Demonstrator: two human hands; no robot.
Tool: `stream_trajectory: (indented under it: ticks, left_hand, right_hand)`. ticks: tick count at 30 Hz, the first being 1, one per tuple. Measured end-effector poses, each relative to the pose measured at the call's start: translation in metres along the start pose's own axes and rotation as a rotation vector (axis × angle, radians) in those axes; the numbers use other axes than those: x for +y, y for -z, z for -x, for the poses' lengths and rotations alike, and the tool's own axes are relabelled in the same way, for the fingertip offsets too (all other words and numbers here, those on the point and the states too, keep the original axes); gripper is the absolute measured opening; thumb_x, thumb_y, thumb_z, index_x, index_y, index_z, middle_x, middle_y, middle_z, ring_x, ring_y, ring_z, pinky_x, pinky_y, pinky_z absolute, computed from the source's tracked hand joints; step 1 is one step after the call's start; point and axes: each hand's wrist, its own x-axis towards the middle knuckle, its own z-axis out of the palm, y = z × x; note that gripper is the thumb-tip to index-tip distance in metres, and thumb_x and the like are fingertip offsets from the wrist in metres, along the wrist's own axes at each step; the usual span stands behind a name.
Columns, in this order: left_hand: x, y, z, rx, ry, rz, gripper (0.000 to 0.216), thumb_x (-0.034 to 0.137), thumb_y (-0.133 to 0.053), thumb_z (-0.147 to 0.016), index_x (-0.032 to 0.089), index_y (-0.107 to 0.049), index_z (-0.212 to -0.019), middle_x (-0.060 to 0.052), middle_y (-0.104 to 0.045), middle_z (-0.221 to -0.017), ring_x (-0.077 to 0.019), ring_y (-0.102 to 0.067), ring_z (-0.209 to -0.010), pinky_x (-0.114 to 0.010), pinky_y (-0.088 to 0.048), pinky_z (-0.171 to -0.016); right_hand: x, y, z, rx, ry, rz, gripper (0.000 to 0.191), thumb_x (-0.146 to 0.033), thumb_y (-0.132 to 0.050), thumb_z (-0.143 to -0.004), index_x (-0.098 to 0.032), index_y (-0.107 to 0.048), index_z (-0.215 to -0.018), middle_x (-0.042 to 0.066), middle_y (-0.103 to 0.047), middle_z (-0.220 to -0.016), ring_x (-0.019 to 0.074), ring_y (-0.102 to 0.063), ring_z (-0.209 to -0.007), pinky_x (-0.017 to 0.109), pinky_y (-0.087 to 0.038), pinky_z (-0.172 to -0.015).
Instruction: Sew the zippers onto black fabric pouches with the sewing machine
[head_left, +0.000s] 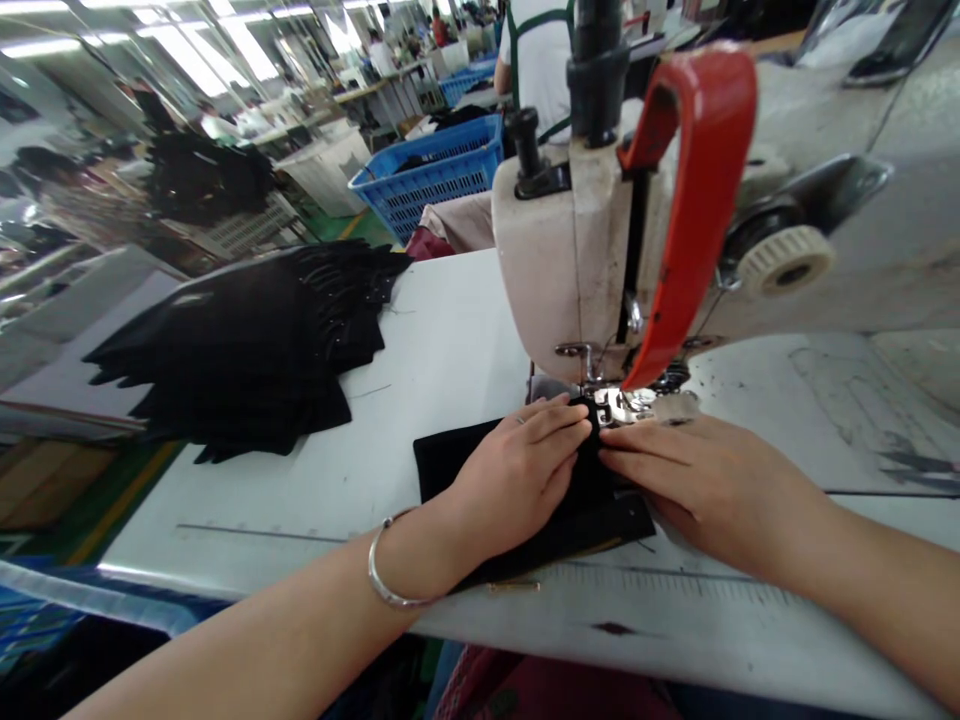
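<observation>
A black fabric piece (450, 462) lies on the white sewing table (420, 360), its far end under the presser foot (616, 405) of the cream sewing machine (570, 260). My left hand (517, 470) rests flat on the fabric, fingers stretched toward the foot. My right hand (705, 485) lies flat beside it on the right, fingertips pressing the fabric's edge just before the needle. A silver bangle (382, 570) circles my left wrist.
A stack of black fabric pieces (255, 350) sits on the table's left. The machine carries a red guard (694, 190) and a handwheel (784, 260). A blue crate (435, 175) stands behind, near a person in white with a green apron (536, 60).
</observation>
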Motion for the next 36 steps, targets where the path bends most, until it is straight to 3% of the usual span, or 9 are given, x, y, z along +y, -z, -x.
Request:
stream_trajectory:
  ticks: [9, 12, 15, 21, 27, 32, 36]
  left_hand:
    - [-0.009, 0.011, -0.013, -0.101, -0.022, -0.052, 0.031, 0.016, -0.047, -0.102, 0.012, -0.060, -0.130, -0.012, -0.065, -0.135, -0.0232, -0.054, -0.137, -0.045, -0.051, -0.114]
    - [0.005, 0.025, -0.011, -0.235, -0.008, -0.075, 0.040, 0.034, -0.052, -0.103, 0.011, -0.057, -0.135, -0.015, -0.059, -0.142, -0.0302, -0.050, -0.140, -0.052, -0.046, -0.117]
    - [0.022, 0.032, -0.001, -0.284, -0.031, -0.040, 0.067, 0.057, -0.064, -0.092, 0.008, -0.055, -0.135, -0.020, -0.057, -0.140, -0.0373, -0.049, -0.137, -0.056, -0.046, -0.114]
    - [0.032, 0.026, 0.009, -0.189, 0.065, 0.063, 0.026, 0.030, -0.069, -0.092, 0.014, -0.060, -0.110, -0.011, -0.062, -0.109, -0.0253, -0.058, -0.104, -0.045, -0.056, -0.097]
    - [0.031, 0.022, 0.012, -0.174, 0.026, 0.058, 0.027, 0.024, -0.067, -0.093, 0.013, -0.056, -0.116, -0.015, -0.057, -0.136, -0.0273, -0.050, -0.134, -0.045, -0.046, -0.116]
    - [0.034, 0.020, 0.017, -0.191, 0.008, -0.021, 0.029, 0.026, -0.062, -0.096, 0.011, -0.055, -0.119, -0.016, -0.058, -0.139, -0.0264, -0.051, -0.137, -0.045, -0.045, -0.119]
    - [0.033, 0.017, 0.019, -0.176, -0.019, -0.038, 0.032, 0.024, -0.061, -0.095, 0.009, -0.057, -0.123, -0.017, -0.059, -0.139, -0.0258, -0.050, -0.138, -0.045, -0.044, -0.121]
  right_hand:
    - [-0.001, -0.004, -0.003, -0.007, -0.030, 0.032, 0.042, -0.001, -0.049, -0.080, -0.011, -0.070, -0.116, 0.014, -0.073, -0.116, 0.0258, -0.069, -0.098, 0.043, -0.059, -0.085]
    - [0.002, -0.002, -0.003, 0.001, -0.040, -0.022, 0.038, -0.004, -0.050, -0.086, -0.011, -0.068, -0.118, 0.014, -0.073, -0.117, 0.0250, -0.069, -0.100, 0.043, -0.059, -0.087]
    - [0.006, 0.003, -0.002, 0.009, -0.042, -0.100, 0.030, -0.006, -0.051, -0.090, -0.013, -0.070, -0.113, 0.011, -0.073, -0.113, 0.0236, -0.068, -0.097, 0.041, -0.059, -0.086]
    - [0.009, 0.006, -0.002, -0.049, -0.033, -0.140, 0.031, -0.006, -0.053, -0.091, -0.014, -0.069, -0.116, 0.010, -0.071, -0.116, 0.0249, -0.065, -0.101, 0.041, -0.058, -0.083]
    - [0.005, 0.004, -0.002, -0.139, -0.046, -0.090, 0.027, -0.013, -0.054, -0.094, -0.017, -0.067, -0.118, 0.009, -0.069, -0.120, 0.0267, -0.061, -0.103, 0.046, -0.054, -0.087]
    - [0.000, 0.006, -0.001, -0.099, -0.031, 0.055, 0.033, -0.012, -0.055, -0.090, -0.017, -0.066, -0.121, 0.009, -0.071, -0.114, 0.0255, -0.061, -0.092, 0.043, -0.052, -0.079]
    - [-0.002, 0.006, -0.001, -0.065, -0.021, 0.043, 0.029, -0.012, -0.051, -0.092, -0.015, -0.066, -0.117, 0.010, -0.070, -0.118, 0.0257, -0.061, -0.092, 0.045, -0.052, -0.080]
